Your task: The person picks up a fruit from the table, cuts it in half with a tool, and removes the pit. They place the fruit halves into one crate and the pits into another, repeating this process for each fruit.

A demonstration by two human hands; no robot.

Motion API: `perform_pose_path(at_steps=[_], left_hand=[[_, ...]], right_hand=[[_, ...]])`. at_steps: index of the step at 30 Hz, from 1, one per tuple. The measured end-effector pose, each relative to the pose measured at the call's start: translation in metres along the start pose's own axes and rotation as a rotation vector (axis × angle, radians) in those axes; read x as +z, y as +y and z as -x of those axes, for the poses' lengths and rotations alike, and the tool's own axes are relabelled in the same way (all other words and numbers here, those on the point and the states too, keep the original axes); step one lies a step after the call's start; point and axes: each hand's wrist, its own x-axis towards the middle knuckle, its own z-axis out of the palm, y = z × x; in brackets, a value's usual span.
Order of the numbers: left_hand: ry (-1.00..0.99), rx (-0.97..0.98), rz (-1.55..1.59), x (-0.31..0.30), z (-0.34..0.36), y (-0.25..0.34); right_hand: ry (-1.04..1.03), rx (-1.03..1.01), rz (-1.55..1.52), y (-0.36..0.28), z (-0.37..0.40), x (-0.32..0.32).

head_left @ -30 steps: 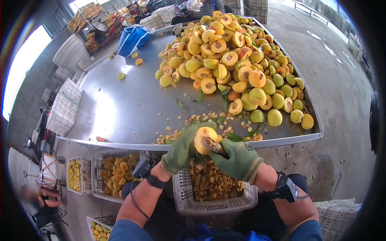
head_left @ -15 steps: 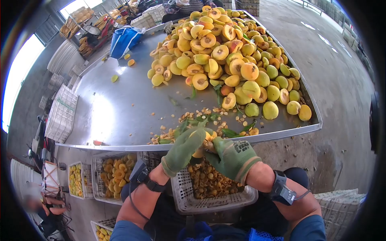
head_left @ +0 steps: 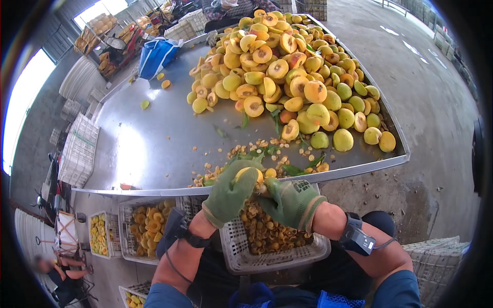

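Observation:
My left hand [head_left: 228, 194], in a green knit glove, is closed around a yellow peach half [head_left: 249, 174] near the table's front edge. Beside it my right hand [head_left: 291, 201], gloved alike, has its fingers closed close to the fruit; what it grips is hidden and too small to make out. Both hands are above a white plastic crate [head_left: 280, 266] of brownish fruit scraps [head_left: 272, 233]. Just beyond them, pits and bits [head_left: 275, 146] with green leaves [head_left: 292, 170] are scattered on the metal table [head_left: 169, 138].
A large heap of peaches [head_left: 287, 66], many halved, covers the table's far right. A blue bag [head_left: 155, 55] sits at the far left corner. Crates of peach halves [head_left: 149, 226] stand at lower left. Two other people [head_left: 241, 7] [head_left: 56, 272] are at the far side and left.
My left hand has turned, and the peach half now shows on top of its fingers. My right hand has shifted slightly left and down. The view has moved a little.

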Motion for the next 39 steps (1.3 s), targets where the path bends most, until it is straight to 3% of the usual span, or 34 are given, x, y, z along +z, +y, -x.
perform_pose_path(at_steps=[4,10,13,19,22,25,39], left_hand=[[0.0,0.032,-0.042,-0.002,0.0,-0.001],[0.078,0.111,-0.066,0.002,0.007,0.004],[0.093,0.145,-0.057,0.002,0.008,0.002],[0.1,0.191,-0.004,0.004,0.01,0.002],[0.085,0.209,0.03,0.008,0.01,0.004],[0.071,0.156,0.125,0.011,0.015,0.004],[0.212,0.351,-0.055,0.022,0.016,0.001]], right_hand=[[0.039,-0.059,-0.056,0.004,-0.001,0.006],[-0.093,0.078,-0.261,-0.005,-0.005,0.01],[-0.056,0.029,-0.361,-0.004,-0.006,0.017],[-0.266,0.064,-0.628,-0.001,-0.008,0.001],[-0.355,0.213,-0.917,-0.017,-0.004,-0.018],[-0.592,0.421,-1.044,-0.018,-0.003,-0.037],[-0.743,0.434,-1.361,-0.014,0.007,-0.031]])
